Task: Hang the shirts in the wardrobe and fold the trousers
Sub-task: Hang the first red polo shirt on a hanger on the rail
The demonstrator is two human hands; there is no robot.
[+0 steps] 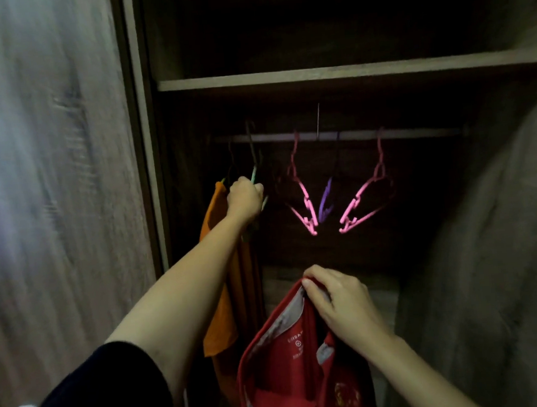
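Wardrobe door [53, 186]: far left, pale wood grain, blurred; the open wardrobe beside it is dark inside
Orange shirt [216, 270]: hangs at the left end of the rail [335, 136] and drapes down behind the left forearm; it looks already hung
Left hand [245, 201]: reaches far into the wardrobe, fingers curled round a green hanger [254, 174] just right of the orange shirt; its hook runs up toward the rail, but it is too dim to tell whether it sits on it
Spare hangers: a pink hanger [305, 207], a purple hanger [326, 202] and a second pink hanger [365, 199] hang bare along the middle of the rail
Red shirt [304, 375]: near and low, in front of the wardrobe, dangling with the neck opening and inner label facing up; not yet on a hanger
Right hand [337, 297]: pinches the top edge of the red shirt by the collar, thumb against curled fingers
Handling: the shirt is probably light, soft and limp, so it will sag wherever it is unsupported; best held at the collar or shoulder seam, with the neck kept open for the hanger arm to slide in
Hanger: likely thin, stiff plastic, best taken just under the hook
Trousers: none in view
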